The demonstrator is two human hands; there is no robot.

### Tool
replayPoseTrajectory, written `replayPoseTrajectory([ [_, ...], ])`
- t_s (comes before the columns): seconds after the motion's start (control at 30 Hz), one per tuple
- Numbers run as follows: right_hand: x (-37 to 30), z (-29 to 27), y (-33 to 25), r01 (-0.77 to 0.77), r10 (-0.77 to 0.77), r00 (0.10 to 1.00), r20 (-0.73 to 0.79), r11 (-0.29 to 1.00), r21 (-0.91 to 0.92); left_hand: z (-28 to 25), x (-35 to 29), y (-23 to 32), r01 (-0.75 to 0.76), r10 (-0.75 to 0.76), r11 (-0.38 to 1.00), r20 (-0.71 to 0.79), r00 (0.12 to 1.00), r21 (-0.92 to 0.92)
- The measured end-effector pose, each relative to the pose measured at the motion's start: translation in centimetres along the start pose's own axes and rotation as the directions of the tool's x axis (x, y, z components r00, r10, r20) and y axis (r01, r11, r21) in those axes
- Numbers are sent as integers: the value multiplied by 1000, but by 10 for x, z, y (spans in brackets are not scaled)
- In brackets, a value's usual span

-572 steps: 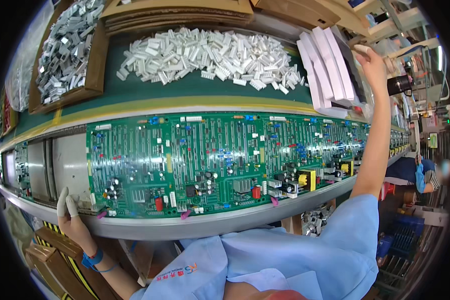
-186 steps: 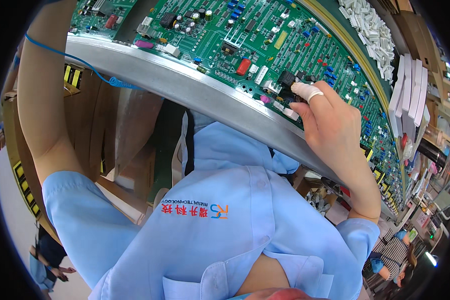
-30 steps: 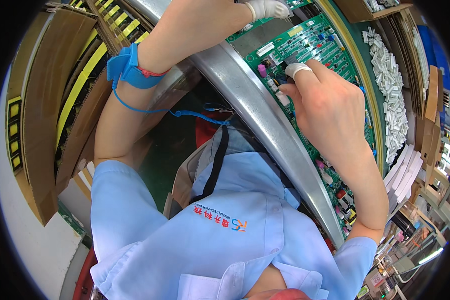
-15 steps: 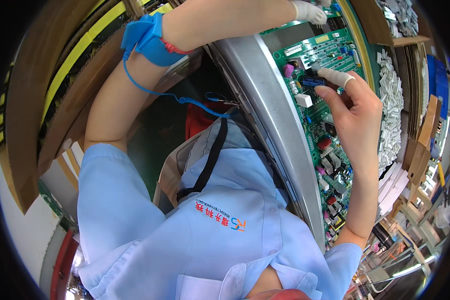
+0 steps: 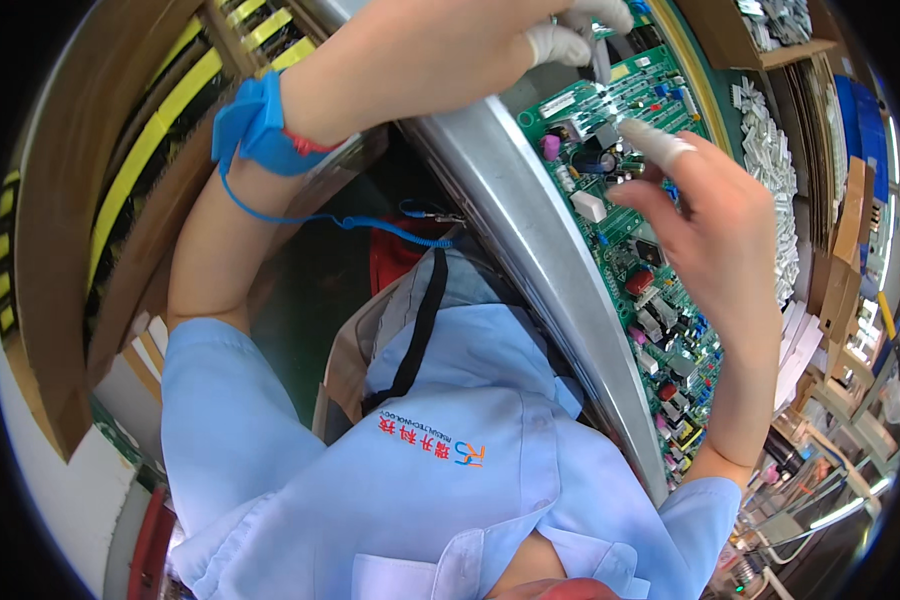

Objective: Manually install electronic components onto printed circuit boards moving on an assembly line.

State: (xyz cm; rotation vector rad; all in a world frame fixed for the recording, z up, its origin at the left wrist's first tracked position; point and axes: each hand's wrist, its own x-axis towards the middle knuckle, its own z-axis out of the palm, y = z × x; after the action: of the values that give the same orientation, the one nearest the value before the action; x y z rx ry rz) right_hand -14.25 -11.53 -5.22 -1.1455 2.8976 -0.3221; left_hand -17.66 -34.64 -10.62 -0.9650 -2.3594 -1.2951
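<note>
Hovering over the green circuit board, the right hand shows nothing gripped; its cot-covered forefinger and its thumb stand apart. Beneath and just beside them, a dark cylindrical capacitor sits on the board, clear of the grasp, with a grey block next to it. Left hand reaches across at the top, cot-covered fingers bent near the board's upper end. A greyish sliver shows between these fingers, perhaps a small part; too blurred to tell whether it is gripped.

Progress: capacitor, purple piece and white block are all in place on this board. The sliver, at the left fingers, is not on it. No full count of remaining positions, as the right hand covers some of the area.

Outward: metal rail along the near side; further populated boards down the line; loose white connectors heaped beyond. Blue wrist strap on the left wrist, coiled cord running from it.
</note>
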Motion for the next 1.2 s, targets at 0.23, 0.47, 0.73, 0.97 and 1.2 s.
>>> replayPoseTrajectory([
  [0.23, -44, -23, 7, -259, 289, 955, -60, 919, 296, 1, 26, 16, -215, 156, 960, 292, 944, 181],
  [0.47, -79, -20, 29, -286, 332, 939, -91, 901, 327, 10, 37, 18, -260, 126, 936, 463, 877, 239],
  [0.73, -95, -20, 41, -317, 376, 922, -96, 873, 370, 23, 35, 24, -339, 160, 851, 418, 894, 401],
  [0.97, -99, -17, 45, -283, 350, 927, -134, 888, 363, 22, 43, 25, -385, 191, 833, 447, 874, 397],
  [1.2, -104, -16, 46, -295, 373, 916, -145, 875, 385, 21, 44, 28, -399, 182, 825, 482, 857, 399],
])
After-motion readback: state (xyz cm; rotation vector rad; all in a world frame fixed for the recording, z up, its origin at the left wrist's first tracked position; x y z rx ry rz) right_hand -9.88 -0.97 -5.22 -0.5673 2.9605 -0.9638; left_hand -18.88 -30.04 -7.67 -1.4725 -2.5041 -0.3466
